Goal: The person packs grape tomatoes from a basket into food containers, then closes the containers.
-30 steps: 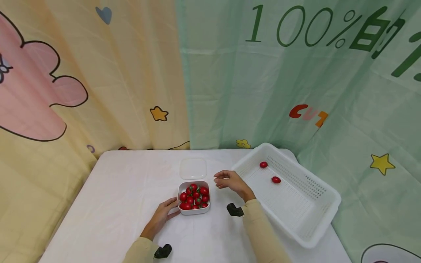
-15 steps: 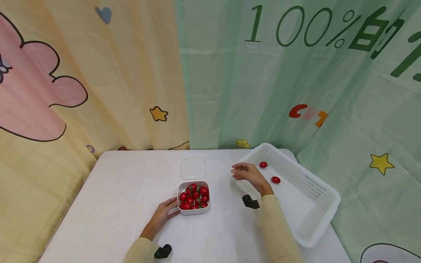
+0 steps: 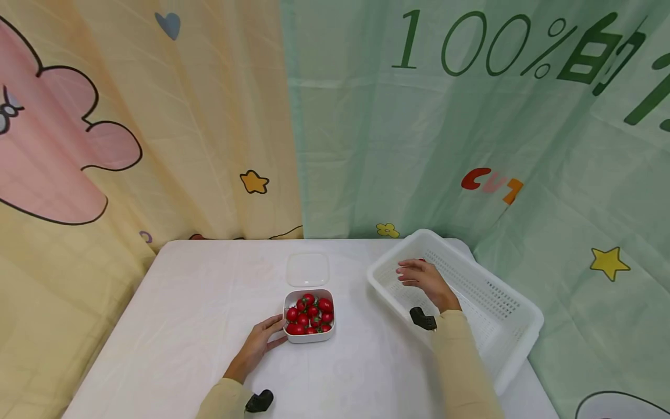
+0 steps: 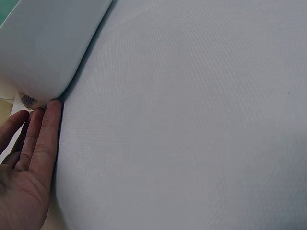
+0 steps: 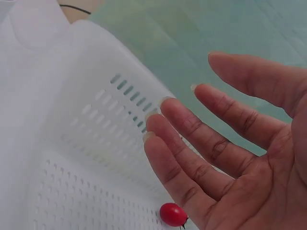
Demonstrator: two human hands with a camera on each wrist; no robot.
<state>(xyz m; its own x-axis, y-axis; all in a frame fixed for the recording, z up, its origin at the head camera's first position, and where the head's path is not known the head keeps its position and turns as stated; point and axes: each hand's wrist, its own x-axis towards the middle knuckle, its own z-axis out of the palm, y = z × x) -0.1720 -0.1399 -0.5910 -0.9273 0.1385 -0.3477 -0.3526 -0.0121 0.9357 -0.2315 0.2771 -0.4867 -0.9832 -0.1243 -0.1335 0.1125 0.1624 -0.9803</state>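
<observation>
A small white box (image 3: 310, 338) full of red cherry tomatoes (image 3: 312, 312) stands mid-table. My left hand (image 3: 256, 344) rests at its left side, and in the left wrist view the fairly straight fingers (image 4: 46, 139) touch the box's lower corner. My right hand (image 3: 428, 283) hovers over the white perforated basket (image 3: 515, 298), holding nothing, fingers slightly bent and spread. In the right wrist view a single cherry tomato (image 5: 173, 214) lies on the basket floor below the fingers. From the head view, my right hand mostly hides the tomatoes in the basket.
A clear plastic lid (image 3: 307, 269) lies flat behind the box. The basket stands slanted along the right side of the white-covered table (image 3: 193, 297). Printed curtains (image 3: 356, 145) hang close behind the table and on both sides.
My right hand has moved right, from beside the white box to over the basket, now covering the tomatoes there. My left hand and the box have stayed in place.
</observation>
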